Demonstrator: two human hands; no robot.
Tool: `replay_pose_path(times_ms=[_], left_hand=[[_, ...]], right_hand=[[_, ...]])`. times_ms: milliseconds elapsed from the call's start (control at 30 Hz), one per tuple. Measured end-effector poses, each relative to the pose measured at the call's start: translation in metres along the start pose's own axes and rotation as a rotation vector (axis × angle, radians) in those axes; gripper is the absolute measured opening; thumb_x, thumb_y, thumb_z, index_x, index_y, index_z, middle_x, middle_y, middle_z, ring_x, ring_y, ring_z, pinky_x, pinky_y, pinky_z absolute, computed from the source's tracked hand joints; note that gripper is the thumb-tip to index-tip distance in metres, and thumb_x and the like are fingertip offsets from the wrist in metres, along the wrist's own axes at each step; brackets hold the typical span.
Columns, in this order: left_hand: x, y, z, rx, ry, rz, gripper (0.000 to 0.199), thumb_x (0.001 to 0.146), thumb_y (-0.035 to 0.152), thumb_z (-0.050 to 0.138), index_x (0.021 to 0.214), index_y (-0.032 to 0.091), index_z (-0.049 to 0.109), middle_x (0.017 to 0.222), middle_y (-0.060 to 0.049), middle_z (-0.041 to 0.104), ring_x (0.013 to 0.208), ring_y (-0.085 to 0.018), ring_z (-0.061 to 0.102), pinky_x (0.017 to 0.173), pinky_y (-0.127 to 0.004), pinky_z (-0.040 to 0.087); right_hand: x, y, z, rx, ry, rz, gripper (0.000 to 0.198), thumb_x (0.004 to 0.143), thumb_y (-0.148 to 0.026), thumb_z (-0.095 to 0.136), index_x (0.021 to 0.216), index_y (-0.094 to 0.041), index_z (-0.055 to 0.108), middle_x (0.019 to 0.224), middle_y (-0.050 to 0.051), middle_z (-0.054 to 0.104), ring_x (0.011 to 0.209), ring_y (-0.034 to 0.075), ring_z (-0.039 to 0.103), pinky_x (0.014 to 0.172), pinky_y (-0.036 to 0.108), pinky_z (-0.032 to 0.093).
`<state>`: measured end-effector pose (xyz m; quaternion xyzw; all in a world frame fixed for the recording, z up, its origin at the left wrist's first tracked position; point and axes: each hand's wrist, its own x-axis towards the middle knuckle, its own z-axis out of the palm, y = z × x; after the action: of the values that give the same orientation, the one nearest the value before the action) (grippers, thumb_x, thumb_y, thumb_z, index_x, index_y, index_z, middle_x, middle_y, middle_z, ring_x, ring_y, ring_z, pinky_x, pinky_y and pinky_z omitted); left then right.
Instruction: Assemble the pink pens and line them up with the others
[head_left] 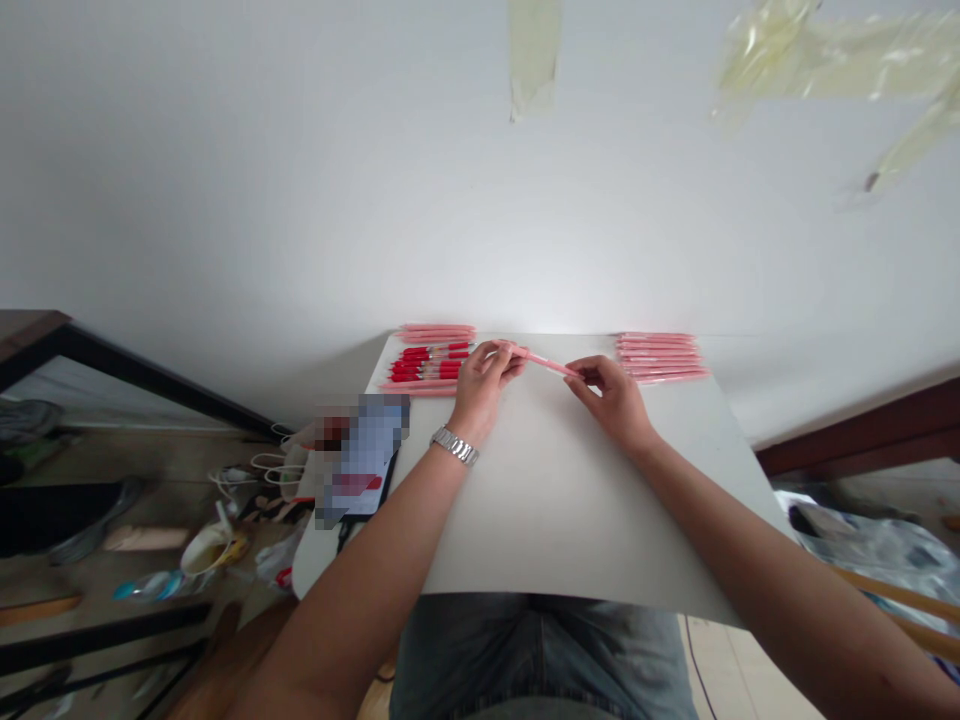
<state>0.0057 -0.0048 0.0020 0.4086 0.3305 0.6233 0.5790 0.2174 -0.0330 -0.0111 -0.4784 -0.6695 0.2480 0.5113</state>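
A slim pink pen (546, 362) is stretched between my two hands above the white table (570, 500). My left hand (487, 378) pinches its left end, and my right hand (609, 395) pinches the right end between thumb and fingers. Left of my left hand lie several red pens (427, 364) with clear parts. Pink pens (439, 332) lie behind them and another pink bundle (420, 388) in front. Beyond my right hand, several pink pens (661, 357) are laid side by side in a stack.
At the table's left edge lies a phone-like device (367, 460), its screen blurred out. A white wall (480, 200) with tape strips rises behind the table. On the floor at left are cables, a cup (206, 550) and a bottle (154, 586). Plastic bags (877, 550) lie at right.
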Motion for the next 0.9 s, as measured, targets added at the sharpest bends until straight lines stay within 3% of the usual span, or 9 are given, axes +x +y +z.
replay_pose_path(times_ms=[333,600,900], left_hand=[[0.0003,0.0003,0.0002,-0.002,-0.029,0.005,0.030,0.087,0.045,0.079,0.095,0.018,0.070,0.107,-0.008,0.077,0.098,-0.016,0.073,0.096,-0.033,0.058],[-0.0024,0.0043,0.0021,0.011,-0.100,0.003,0.029,0.090,0.045,0.076,0.102,0.019,0.071,0.115,-0.011,0.077,0.108,-0.019,0.072,0.103,-0.037,0.056],[-0.0045,0.0059,0.0043,0.026,-0.111,0.008,0.031,0.090,0.047,0.076,0.099,0.019,0.071,0.115,-0.011,0.077,0.108,-0.019,0.072,0.104,-0.037,0.055]], right_hand=[[0.0005,-0.0052,-0.0004,-0.020,0.009,0.038,0.032,0.095,-0.053,0.066,0.102,-0.022,0.069,0.094,0.006,0.072,0.084,0.020,0.068,0.079,0.035,0.057],[0.0001,-0.0067,-0.0048,-0.125,-0.027,0.046,0.041,0.103,-0.056,0.050,0.091,-0.021,0.067,0.076,0.002,0.065,0.069,0.017,0.058,0.065,0.031,0.043],[-0.0001,-0.0061,-0.0051,-0.131,-0.047,0.051,0.050,0.105,-0.062,0.043,0.089,-0.021,0.068,0.072,0.001,0.061,0.065,0.016,0.054,0.063,0.030,0.040]])
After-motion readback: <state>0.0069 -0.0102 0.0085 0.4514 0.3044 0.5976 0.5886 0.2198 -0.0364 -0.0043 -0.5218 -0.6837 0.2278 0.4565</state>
